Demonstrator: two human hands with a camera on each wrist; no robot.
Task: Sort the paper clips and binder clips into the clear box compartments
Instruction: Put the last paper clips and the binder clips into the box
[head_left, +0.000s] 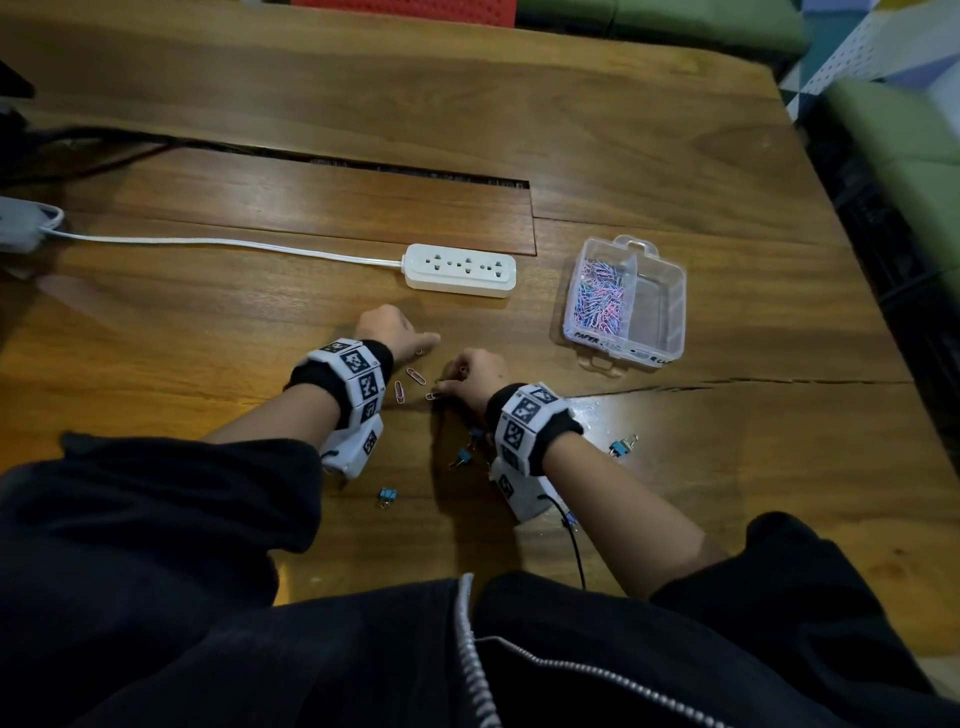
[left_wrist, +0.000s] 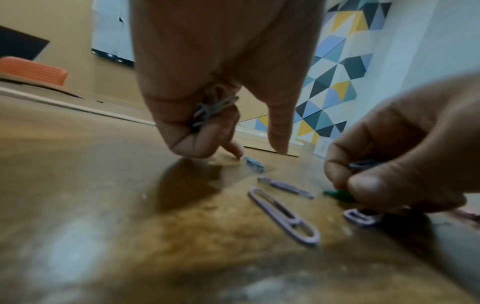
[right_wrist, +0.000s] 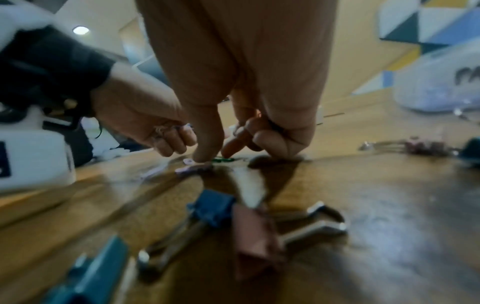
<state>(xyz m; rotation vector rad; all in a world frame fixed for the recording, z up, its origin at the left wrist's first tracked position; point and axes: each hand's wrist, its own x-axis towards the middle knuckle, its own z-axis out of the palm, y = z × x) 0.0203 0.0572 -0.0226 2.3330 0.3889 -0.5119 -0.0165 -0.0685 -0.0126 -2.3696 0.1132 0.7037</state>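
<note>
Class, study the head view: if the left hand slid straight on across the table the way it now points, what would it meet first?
Probably the white power strip: the left hand points up-table toward it, with only bare table between, though depth is uncertain.

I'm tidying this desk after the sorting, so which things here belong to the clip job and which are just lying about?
Job: clear box, paper clips, binder clips, left hand, right hand.
Lying about: power strip, its white cable.

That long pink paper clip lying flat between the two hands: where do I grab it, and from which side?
The pink paper clip lies flat on the table, so there is nothing to get under. Come from above and pinch across its two long wires near one rounded end, or press a fingertip on that end to tip it up. The left hand looks nearest.
</note>
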